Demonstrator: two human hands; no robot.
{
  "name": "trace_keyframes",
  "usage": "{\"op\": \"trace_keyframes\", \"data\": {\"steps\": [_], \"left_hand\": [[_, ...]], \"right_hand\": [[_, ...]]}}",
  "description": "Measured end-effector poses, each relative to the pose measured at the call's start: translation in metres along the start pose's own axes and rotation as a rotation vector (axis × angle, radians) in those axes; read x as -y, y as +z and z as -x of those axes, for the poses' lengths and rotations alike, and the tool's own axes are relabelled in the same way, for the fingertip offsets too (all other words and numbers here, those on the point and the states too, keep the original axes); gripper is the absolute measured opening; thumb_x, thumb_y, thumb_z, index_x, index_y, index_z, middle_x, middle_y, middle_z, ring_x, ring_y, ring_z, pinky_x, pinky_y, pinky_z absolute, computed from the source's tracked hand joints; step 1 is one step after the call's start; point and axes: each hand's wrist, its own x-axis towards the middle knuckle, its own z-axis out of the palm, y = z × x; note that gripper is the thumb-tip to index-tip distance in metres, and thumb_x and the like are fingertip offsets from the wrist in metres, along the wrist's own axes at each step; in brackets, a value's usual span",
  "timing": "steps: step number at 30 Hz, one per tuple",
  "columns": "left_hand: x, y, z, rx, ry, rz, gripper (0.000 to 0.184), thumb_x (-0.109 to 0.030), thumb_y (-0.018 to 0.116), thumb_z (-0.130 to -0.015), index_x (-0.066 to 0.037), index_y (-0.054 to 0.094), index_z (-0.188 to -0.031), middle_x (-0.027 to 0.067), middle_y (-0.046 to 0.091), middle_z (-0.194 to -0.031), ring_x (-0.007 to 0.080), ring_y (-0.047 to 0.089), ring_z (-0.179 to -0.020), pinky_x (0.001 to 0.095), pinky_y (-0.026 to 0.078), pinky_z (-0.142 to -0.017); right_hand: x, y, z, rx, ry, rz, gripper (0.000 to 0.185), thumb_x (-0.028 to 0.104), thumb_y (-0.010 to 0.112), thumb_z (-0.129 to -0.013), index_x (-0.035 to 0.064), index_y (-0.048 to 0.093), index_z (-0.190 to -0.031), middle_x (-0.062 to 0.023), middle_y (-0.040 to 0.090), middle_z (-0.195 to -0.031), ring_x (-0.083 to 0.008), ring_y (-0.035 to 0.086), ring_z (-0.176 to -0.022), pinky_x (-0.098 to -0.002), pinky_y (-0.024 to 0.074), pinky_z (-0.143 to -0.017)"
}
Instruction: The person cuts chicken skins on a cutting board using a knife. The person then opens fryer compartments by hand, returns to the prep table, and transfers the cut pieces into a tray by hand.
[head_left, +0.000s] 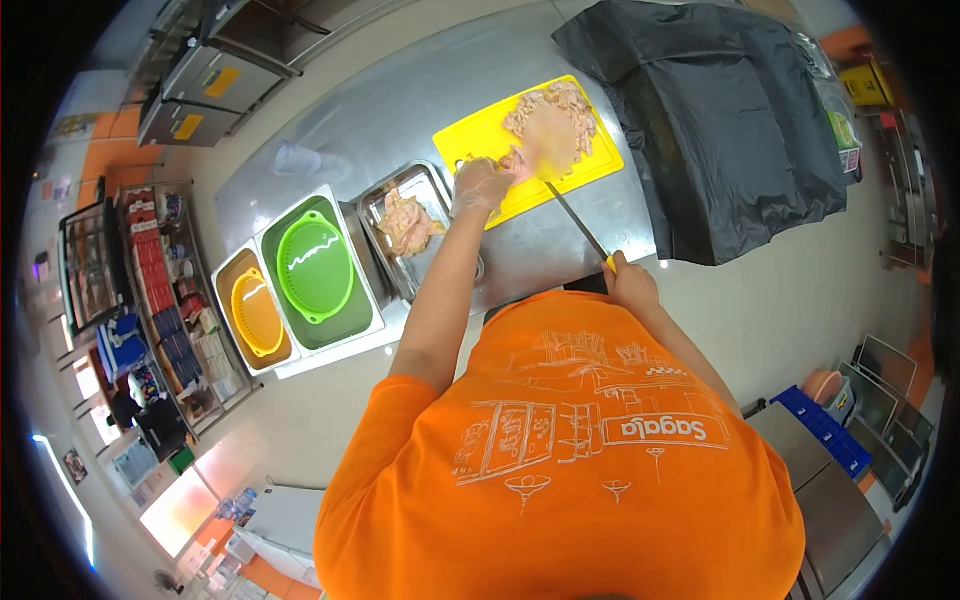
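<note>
My left hand [482, 188], in a clear plastic glove, is closed at the left part of the yellow cutting board [468, 141], its fingertips holding a piece of raw chicken [516, 165]. In my right hand [632, 283] is a knife [581, 224], gripped by its yellow handle near the table's front edge. The blade points up and left, and its tip reaches the board beside the meat. A heap of cut raw chicken [568, 104] covers the board's upper right; part of it looks blurred. Left of the board, a metal tray [372, 196] holds larger chicken pieces [406, 224].
A white-rimmed double sink [325, 196] stands at the left, with a green basket [316, 266] and a yellow-orange basket [258, 312] inside. Black plastic sheeting [720, 120] covers the right end of the steel table [390, 115]. A clear container [297, 158] sits at the back left.
</note>
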Motion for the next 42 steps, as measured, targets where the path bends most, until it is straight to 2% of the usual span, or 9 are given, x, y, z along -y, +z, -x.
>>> {"op": "trace_keyframes", "data": {"steps": [3, 6, 16, 23, 27, 30, 33, 37, 42], "left_hand": [[0.017, 0.02, -0.029, 0.157, 0.238, -0.388, 0.048, -0.049, 0.068, -0.091, -0.004, 0.078, -0.104, 0.0173, 0.077, -0.103, 0.0339, 0.073, -0.098, 0.0419, 0.056, -0.089], [0.007, -0.007, -0.028, 0.436, 0.173, -0.221, 0.043, -0.044, 0.071, -0.092, -0.003, 0.078, -0.102, 0.0148, 0.078, -0.094, 0.0303, 0.075, -0.086, 0.0388, 0.056, -0.083], [0.039, -0.036, -0.006, 0.226, 0.092, 1.164, 0.014, -0.016, 0.068, -0.097, -0.002, 0.066, -0.098, 0.0082, 0.069, -0.091, 0.0165, 0.062, -0.084, 0.0359, 0.052, -0.08], [0.061, -0.054, -0.036, 0.075, 0.392, 1.507, 0.019, -0.02, 0.064, -0.104, -0.004, 0.054, -0.102, 0.0161, 0.07, -0.089, 0.0228, 0.067, -0.077, 0.034, 0.056, -0.064], [0.052, -0.069, -0.042, -0.343, 0.393, 0.568, 0.024, -0.019, 0.059, -0.105, -0.001, 0.053, -0.119, 0.0176, 0.072, -0.088, 0.0266, 0.07, -0.077, 0.0372, 0.058, -0.072], [0.029, -0.059, -0.028, -0.329, 0.552, 0.166, 0.039, -0.029, 0.058, -0.104, -0.006, 0.049, -0.134, 0.0212, 0.074, -0.094, 0.0367, 0.072, -0.084, 0.0431, 0.059, -0.078], [0.014, 0.022, -0.021, 0.096, 0.305, -0.14, 0.055, -0.036, 0.058, -0.1, -0.02, 0.044, -0.151, 0.0229, 0.071, -0.116, 0.0427, 0.072, -0.094, 0.0507, 0.058, -0.084], [0.029, 0.073, -0.022, -0.073, 0.41, -0.093, 0.067, -0.033, 0.06, -0.099, -0.02, 0.032, -0.158, 0.0194, 0.05, -0.149, 0.0407, 0.07, -0.102, 0.051, 0.057, -0.087], [0.012, 0.052, -0.005, 0.093, 0.248, 0.089, 0.078, -0.033, 0.062, -0.098, -0.017, 0.02, -0.162, 0.0201, 0.046, -0.155, 0.0401, 0.069, -0.107, 0.0497, 0.057, -0.088]], "right_hand": [[0.001, -0.001, -0.001, -0.006, 0.003, 0.001, 0.034, 0.037, 0.055, -0.103, 0.0037, 0.055, -0.109, -0.0254, 0.07, -0.076, -0.0454, 0.07, -0.073, -0.0565, 0.055, -0.066], [0.0, -0.001, -0.001, -0.005, 0.013, -0.01, 0.033, 0.036, 0.055, -0.103, 0.0039, 0.055, -0.109, -0.0253, 0.069, -0.075, -0.0453, 0.07, -0.073, -0.0563, 0.0551, -0.066], [0.006, -0.015, -0.003, 0.0, 0.014, -0.151, 0.032, 0.035, 0.056, -0.103, 0.0032, 0.054, -0.109, -0.0265, 0.069, -0.08, -0.0471, 0.069, -0.077, -0.0571, 0.0538, -0.071], [0.005, -0.036, -0.012, -0.066, 0.032, -0.268, 0.033, 0.034, 0.056, -0.104, 0.0018, 0.055, -0.108, -0.0278, 0.07, -0.082, -0.0506, 0.067, -0.079, -0.0585, 0.0527, -0.07], [0.001, -0.036, -0.017, -0.094, 0.026, -0.259, 0.034, 0.035, 0.056, -0.104, 0.0019, 0.055, -0.108, -0.0279, 0.07, -0.082, -0.0502, 0.068, -0.08, -0.0585, 0.053, -0.071], [0.0, -0.037, -0.017, -0.093, 0.021, -0.25, 0.034, 0.035, 0.056, -0.103, 0.0017, 0.055, -0.108, -0.0279, 0.069, -0.079, -0.05, 0.068, -0.078, -0.0588, 0.0528, -0.07], [-0.002, -0.027, -0.015, -0.073, 0.008, -0.219, 0.033, 0.035, 0.056, -0.104, 0.0017, 0.054, -0.106, -0.0276, 0.068, -0.077, -0.0497, 0.068, -0.076, -0.0588, 0.0527, -0.068], [-0.001, -0.023, -0.014, -0.078, 0.007, -0.206, 0.034, 0.036, 0.056, -0.104, 0.002, 0.054, -0.104, -0.0274, 0.068, -0.076, -0.0492, 0.068, -0.075, -0.0588, 0.0525, -0.068], [0.01, -0.029, -0.026, -0.033, -0.012, -0.207, 0.033, 0.034, 0.057, -0.104, 0.0017, 0.055, -0.106, -0.0264, 0.069, -0.078, -0.049, 0.068, -0.076, -0.0579, 0.0528, -0.068]]}}
